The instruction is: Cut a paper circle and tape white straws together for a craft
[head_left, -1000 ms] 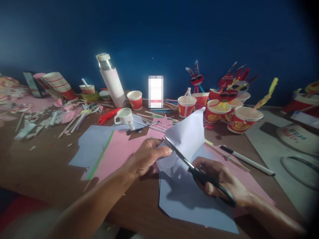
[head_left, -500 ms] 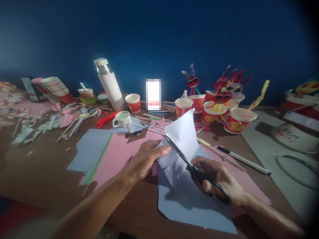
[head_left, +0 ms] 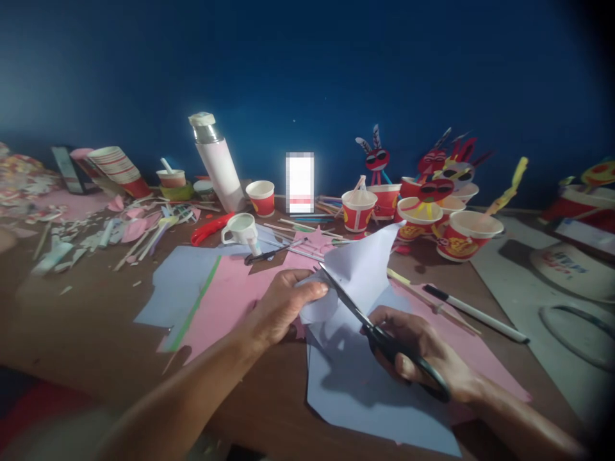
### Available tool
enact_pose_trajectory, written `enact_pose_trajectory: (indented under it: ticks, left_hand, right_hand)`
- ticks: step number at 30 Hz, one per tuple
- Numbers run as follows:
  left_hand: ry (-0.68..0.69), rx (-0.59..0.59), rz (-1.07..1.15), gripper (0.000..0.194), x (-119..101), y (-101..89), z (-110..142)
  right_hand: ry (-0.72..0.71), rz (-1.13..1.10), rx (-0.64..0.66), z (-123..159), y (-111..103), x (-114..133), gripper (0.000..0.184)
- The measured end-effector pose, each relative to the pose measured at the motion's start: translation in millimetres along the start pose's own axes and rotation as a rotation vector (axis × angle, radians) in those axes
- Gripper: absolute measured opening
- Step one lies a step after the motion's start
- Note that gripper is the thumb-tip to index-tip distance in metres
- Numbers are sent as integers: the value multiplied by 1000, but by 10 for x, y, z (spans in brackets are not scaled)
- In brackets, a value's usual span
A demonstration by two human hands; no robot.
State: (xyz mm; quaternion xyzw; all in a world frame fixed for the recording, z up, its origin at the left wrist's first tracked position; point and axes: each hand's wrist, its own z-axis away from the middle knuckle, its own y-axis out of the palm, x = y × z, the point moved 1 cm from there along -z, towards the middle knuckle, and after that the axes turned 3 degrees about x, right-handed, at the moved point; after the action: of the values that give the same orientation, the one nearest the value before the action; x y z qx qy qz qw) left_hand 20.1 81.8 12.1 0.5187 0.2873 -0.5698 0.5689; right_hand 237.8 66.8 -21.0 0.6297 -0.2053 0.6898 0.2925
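Blue wall point(head_left: 240, 77) behind; brown table point(head_left: 120, 346) below, crowded along its far side. 2 bare hands at work near the middle.

Right hand point(head_left: 423, 349): fingers closed around the black handles of the scissors point(head_left: 353, 306). Scissors lie over the blue sheet point(head_left: 369, 403), clear of it, at the paper's edge. Long axis on a diagonal: handles near and right, tips far and left, toward the left hand's thumb. Blades meet the paper; how far they are apart, cannot tell.

Left hand point(head_left: 281, 307): thumb and fingers together, clamped on the white paper point(head_left: 368, 259). Paper curls up beyond the blades, its free corner pointing far and right; a rounded part hangs below the thumb.

Left of the hands: pink sheet point(head_left: 230, 294) with green strip point(head_left: 199, 304). Farther off, mug point(head_left: 243, 230), and beside it a red object point(head_left: 211, 228). Pink star point(head_left: 314, 238) just beyond the paper. Right: marker point(head_left: 480, 315), black cap far and left, on a diagonal too.

Far side, left to right: stacked cups point(head_left: 118, 169); white flask point(head_left: 221, 173), tilted in view; 1 red cup point(head_left: 261, 200); bright blurred panel point(head_left: 300, 182); then several red cups, some with paper faces above. Scraps point(head_left: 137, 227) spread far left.
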Motion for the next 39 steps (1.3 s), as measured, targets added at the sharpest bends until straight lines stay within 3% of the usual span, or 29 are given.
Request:
enact_pose_trajectory:
  ticks: [12,39]
  left_hand:
    - [4,35,32,9,-6,-12,-13]
    - [-23,90,45,12,-29,-33,-25]
  right_hand:
    - [43,114,-23,-10,4,42,53]
    - [58,69,-35,21,3,51,53]
